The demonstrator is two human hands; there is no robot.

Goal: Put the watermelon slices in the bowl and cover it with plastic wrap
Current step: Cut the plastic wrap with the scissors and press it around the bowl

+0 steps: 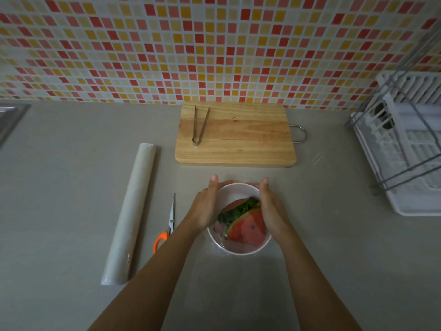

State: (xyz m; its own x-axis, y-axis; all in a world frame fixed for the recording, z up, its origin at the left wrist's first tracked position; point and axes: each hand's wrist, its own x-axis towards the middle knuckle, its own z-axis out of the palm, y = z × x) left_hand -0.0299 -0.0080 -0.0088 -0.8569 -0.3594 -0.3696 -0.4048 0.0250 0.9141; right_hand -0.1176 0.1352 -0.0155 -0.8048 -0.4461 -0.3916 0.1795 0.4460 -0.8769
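Note:
A white bowl (238,249) stands on the grey counter in front of me, holding watermelon slices (248,229) with red flesh and green rind. A clear sheet of plastic wrap (238,191) lies over the bowl and its edges spread onto the counter. My left hand (207,206) presses against the bowl's left side with straight fingers. My right hand (272,209) presses against the right side the same way. The roll of plastic wrap (131,211) lies to the left.
Orange-handled scissors (168,225) lie between the roll and the bowl. A wooden cutting board (238,139) with metal tongs (199,125) sits behind the bowl. A white dish rack (405,144) stands at the right, a sink edge (9,118) at the far left.

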